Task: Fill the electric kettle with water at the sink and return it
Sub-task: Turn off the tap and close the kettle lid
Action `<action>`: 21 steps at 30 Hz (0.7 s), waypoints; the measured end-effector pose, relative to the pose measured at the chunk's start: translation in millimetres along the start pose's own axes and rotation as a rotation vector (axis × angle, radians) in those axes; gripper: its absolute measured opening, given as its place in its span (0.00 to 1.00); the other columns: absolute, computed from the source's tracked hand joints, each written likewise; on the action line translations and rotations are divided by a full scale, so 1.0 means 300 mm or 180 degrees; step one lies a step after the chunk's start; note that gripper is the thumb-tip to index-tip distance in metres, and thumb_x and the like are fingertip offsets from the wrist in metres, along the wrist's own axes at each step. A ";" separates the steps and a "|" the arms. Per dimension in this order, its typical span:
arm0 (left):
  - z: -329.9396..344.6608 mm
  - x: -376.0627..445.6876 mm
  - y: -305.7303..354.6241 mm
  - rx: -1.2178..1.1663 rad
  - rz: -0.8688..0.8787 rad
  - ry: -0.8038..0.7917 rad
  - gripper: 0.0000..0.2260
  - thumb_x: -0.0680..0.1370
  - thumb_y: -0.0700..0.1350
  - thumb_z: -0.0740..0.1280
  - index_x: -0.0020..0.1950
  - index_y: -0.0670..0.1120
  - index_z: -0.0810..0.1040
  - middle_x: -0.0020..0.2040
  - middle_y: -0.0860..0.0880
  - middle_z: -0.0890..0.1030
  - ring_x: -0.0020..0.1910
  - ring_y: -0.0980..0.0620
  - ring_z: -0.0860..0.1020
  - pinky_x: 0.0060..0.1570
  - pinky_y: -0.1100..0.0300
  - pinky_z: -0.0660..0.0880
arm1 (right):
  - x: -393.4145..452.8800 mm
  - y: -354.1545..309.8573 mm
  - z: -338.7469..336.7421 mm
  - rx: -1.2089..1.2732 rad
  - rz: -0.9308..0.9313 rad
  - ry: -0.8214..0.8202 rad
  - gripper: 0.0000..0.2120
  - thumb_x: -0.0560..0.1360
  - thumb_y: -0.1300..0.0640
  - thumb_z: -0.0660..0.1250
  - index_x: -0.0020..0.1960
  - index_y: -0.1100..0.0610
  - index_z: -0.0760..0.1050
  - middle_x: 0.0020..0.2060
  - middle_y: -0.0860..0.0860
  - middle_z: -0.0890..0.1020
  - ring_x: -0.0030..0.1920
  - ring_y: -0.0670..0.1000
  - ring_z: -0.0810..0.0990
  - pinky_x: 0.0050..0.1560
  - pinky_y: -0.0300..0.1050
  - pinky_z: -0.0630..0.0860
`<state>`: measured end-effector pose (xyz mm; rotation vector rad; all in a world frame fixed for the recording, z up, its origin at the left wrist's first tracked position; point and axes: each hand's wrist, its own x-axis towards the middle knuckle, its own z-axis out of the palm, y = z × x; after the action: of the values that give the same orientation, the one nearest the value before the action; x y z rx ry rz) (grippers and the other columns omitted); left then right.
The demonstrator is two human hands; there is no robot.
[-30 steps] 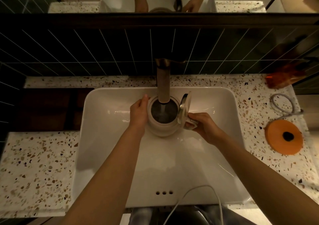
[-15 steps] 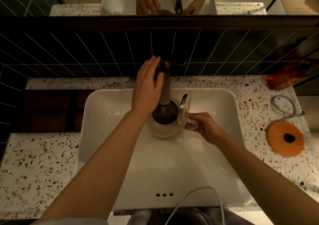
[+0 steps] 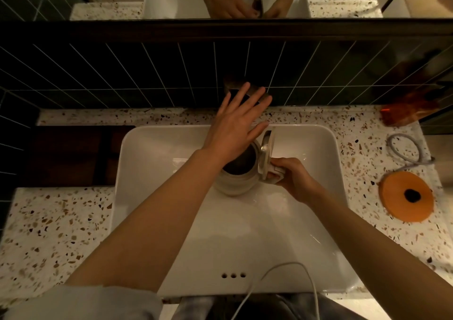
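Left hand is flat with the fingers spread, palm down, held over the tap at the back of the basin; the tap is mostly hidden beneath it, so contact cannot be confirmed. Right hand is curled closed around the handle of the electric kettle, gripping it from the right side. Kettle stands upright inside the white sink, toward the back and centre. Its hinged lid is swung up, standing nearly on edge between the kettle mouth and the right hand. Interior of the kettle reads dark; the water level cannot be told. Left forearm crosses over the front-left part of the kettle rim. Three overflow holes show on the near wall of the sink. A thin white cord loops over the near edge of the sink. On the speckled terrazzo counter, to the right of the sink and well apart from the kettle, lies the round orange kettle base with a dark centre contact; a grey coiled cable sits just behind it. Dark tiled wall rises behind the counter.
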<state>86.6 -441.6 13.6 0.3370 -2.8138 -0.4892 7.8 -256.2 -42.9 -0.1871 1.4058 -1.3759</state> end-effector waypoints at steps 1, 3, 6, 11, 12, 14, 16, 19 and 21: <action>0.003 -0.002 0.006 -0.0013 -0.0027 0.0001 0.23 0.82 0.54 0.54 0.76 0.50 0.65 0.78 0.49 0.64 0.79 0.46 0.55 0.76 0.44 0.49 | 0.000 -0.002 0.002 0.0030 -0.0002 0.0017 0.13 0.75 0.58 0.60 0.45 0.64 0.81 0.38 0.56 0.84 0.42 0.54 0.82 0.55 0.54 0.76; -0.008 0.008 0.012 -0.0196 -0.0110 0.0020 0.22 0.82 0.53 0.55 0.75 0.49 0.67 0.78 0.49 0.65 0.79 0.47 0.56 0.76 0.44 0.48 | 0.003 -0.003 0.004 0.0046 -0.0009 0.0010 0.13 0.75 0.59 0.60 0.45 0.65 0.81 0.39 0.56 0.84 0.42 0.54 0.82 0.55 0.55 0.76; -0.040 0.014 0.017 -0.1216 -0.0442 0.0191 0.17 0.82 0.48 0.60 0.70 0.46 0.74 0.75 0.48 0.69 0.78 0.52 0.57 0.77 0.48 0.51 | 0.007 -0.001 -0.002 0.0025 0.0018 0.0042 0.14 0.75 0.58 0.60 0.44 0.64 0.82 0.37 0.56 0.84 0.42 0.54 0.81 0.55 0.55 0.76; -0.028 -0.105 -0.018 -0.2428 -0.2266 0.1761 0.10 0.80 0.40 0.62 0.55 0.46 0.83 0.69 0.49 0.76 0.74 0.53 0.65 0.71 0.67 0.60 | 0.011 0.014 -0.008 0.0164 -0.0024 0.0123 0.13 0.73 0.58 0.61 0.41 0.63 0.84 0.37 0.57 0.84 0.40 0.55 0.81 0.55 0.56 0.75; -0.019 -0.133 -0.032 -0.2673 -0.2723 0.1899 0.10 0.80 0.40 0.62 0.56 0.46 0.82 0.69 0.48 0.76 0.73 0.52 0.68 0.71 0.62 0.63 | 0.011 0.016 -0.007 0.0181 -0.0040 0.0125 0.14 0.74 0.60 0.61 0.42 0.63 0.84 0.37 0.57 0.85 0.40 0.55 0.82 0.55 0.56 0.75; 0.003 -0.188 -0.057 -0.3202 -0.3569 0.1893 0.12 0.81 0.41 0.62 0.62 0.45 0.80 0.67 0.47 0.77 0.66 0.53 0.73 0.68 0.58 0.68 | 0.012 0.013 -0.003 0.0168 -0.0058 0.0125 0.14 0.75 0.61 0.59 0.41 0.62 0.84 0.37 0.56 0.85 0.40 0.54 0.83 0.54 0.55 0.76; 0.028 -0.233 -0.065 -0.3646 -0.4169 0.1589 0.15 0.80 0.46 0.62 0.65 0.45 0.78 0.65 0.49 0.77 0.64 0.53 0.73 0.62 0.60 0.67 | 0.011 0.011 0.001 0.0149 -0.0071 0.0134 0.15 0.75 0.61 0.59 0.42 0.62 0.84 0.37 0.56 0.85 0.40 0.53 0.83 0.53 0.53 0.77; 0.061 -0.264 -0.045 -0.4325 -0.4351 0.1235 0.14 0.79 0.51 0.63 0.58 0.46 0.82 0.58 0.47 0.82 0.59 0.50 0.78 0.58 0.57 0.72 | 0.011 0.010 0.004 0.0160 -0.0086 0.0118 0.14 0.75 0.62 0.59 0.42 0.62 0.84 0.37 0.57 0.85 0.40 0.53 0.83 0.52 0.53 0.77; 0.068 -0.254 -0.019 -0.4656 -0.4340 0.1301 0.15 0.80 0.52 0.61 0.53 0.45 0.84 0.50 0.44 0.85 0.50 0.48 0.82 0.47 0.58 0.77 | 0.010 0.009 0.004 0.0173 -0.0112 0.0099 0.15 0.75 0.62 0.59 0.40 0.62 0.84 0.36 0.56 0.85 0.39 0.53 0.83 0.51 0.52 0.78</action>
<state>153.1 -420.1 -23.6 1.5594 -0.8773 -2.0471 9.0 -258.4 -46.5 -0.1560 1.3949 -1.4498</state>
